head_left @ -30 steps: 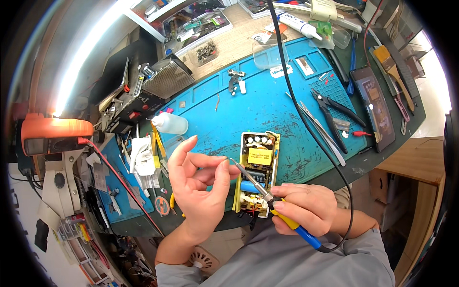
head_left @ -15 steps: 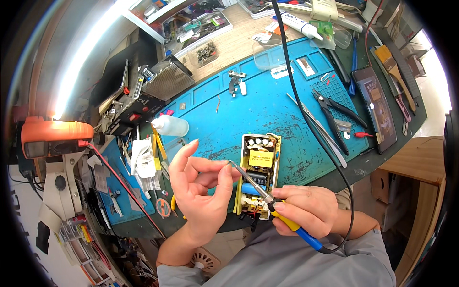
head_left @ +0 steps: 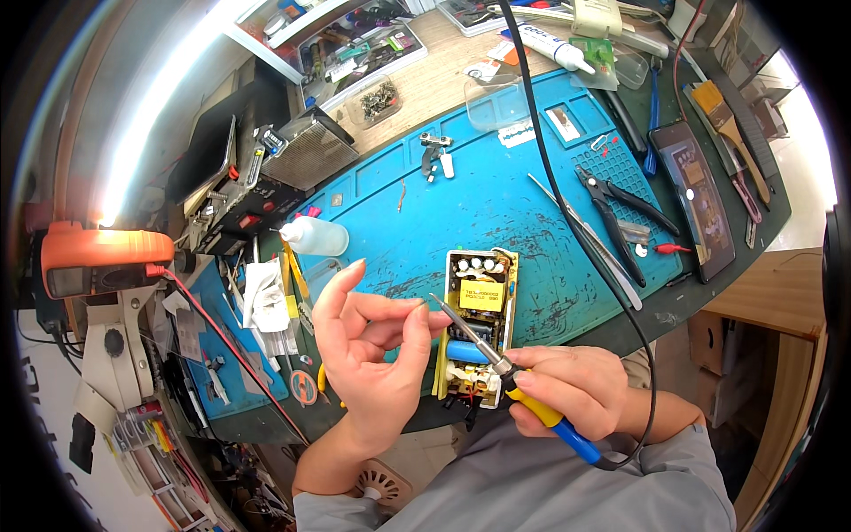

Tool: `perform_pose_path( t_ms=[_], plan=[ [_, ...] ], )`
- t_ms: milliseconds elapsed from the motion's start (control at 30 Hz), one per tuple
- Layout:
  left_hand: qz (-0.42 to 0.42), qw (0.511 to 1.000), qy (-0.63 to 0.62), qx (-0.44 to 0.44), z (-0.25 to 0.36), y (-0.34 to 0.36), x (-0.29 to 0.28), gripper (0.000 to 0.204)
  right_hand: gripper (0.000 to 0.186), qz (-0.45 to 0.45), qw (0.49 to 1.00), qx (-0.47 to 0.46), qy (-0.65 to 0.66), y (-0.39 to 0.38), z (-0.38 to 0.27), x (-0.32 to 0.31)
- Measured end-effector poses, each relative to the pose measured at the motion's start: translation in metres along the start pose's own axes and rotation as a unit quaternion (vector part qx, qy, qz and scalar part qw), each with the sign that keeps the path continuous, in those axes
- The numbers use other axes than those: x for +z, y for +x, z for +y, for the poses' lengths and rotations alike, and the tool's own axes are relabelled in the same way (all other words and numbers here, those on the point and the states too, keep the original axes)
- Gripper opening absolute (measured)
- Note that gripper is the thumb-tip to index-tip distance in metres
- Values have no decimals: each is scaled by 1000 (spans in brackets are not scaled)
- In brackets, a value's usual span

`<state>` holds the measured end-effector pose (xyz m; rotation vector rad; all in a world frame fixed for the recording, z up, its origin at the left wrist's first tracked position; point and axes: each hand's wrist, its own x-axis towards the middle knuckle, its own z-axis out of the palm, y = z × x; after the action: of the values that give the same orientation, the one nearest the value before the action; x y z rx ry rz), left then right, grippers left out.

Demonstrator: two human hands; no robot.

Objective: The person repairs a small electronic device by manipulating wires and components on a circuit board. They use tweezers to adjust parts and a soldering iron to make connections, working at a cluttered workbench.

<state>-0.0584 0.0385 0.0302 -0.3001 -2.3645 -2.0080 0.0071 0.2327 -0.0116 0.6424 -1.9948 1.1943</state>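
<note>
My right hand [head_left: 567, 395] grips a soldering iron [head_left: 496, 359] by its yellow and blue handle. The metal tip points up and left and ends right by my left fingertips. My left hand [head_left: 372, 355] is raised beside it, thumb and forefinger pinched together and the little finger sticking up. Whatever sits between the pinched fingers is too small to see. Under both hands lies a yellowish circuit board [head_left: 483, 297] with a yellow transformer and a blue capacitor, resting on the blue work mat [head_left: 496, 204].
Black cutters [head_left: 620, 208], long tweezers [head_left: 581, 235] and a dark phone [head_left: 696, 199] lie on the mat's right side. A white squeeze bottle [head_left: 315, 238] and an orange meter [head_left: 97, 262] are at the left. The iron's black cable [head_left: 554, 177] runs across the mat.
The iron's tip has crept slightly up and toward my left fingertips. My left hand stays raised and pinched, and the board has not moved.
</note>
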Motion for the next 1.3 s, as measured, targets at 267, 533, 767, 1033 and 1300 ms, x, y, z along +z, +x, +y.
perform_pose_path(
  t_ms=[267, 533, 767, 1033, 1300],
  plan=[
    [-15, 985, -107, -134, 5, 12, -7, 60, 36, -18, 997, 60, 41, -2, 0, -12],
    [-22, 956, -171, -236, 2, 18, -15, 62, 45, -34, 985, 150, 73, -8, -3, -23],
    [-37, 951, -201, -234, -1, 14, -16, 61, 50, -33, 984, 164, 59, 26, -16, -74],
    [-30, 963, -196, -182, -6, 12, -21, 59, 31, 81, 978, -70, -177, 248, 8, -117],
    [-53, 964, -207, -156, -11, 14, -13, 63, 26, -156, 898, -268, -311, 401, 80, -118]
  ],
)
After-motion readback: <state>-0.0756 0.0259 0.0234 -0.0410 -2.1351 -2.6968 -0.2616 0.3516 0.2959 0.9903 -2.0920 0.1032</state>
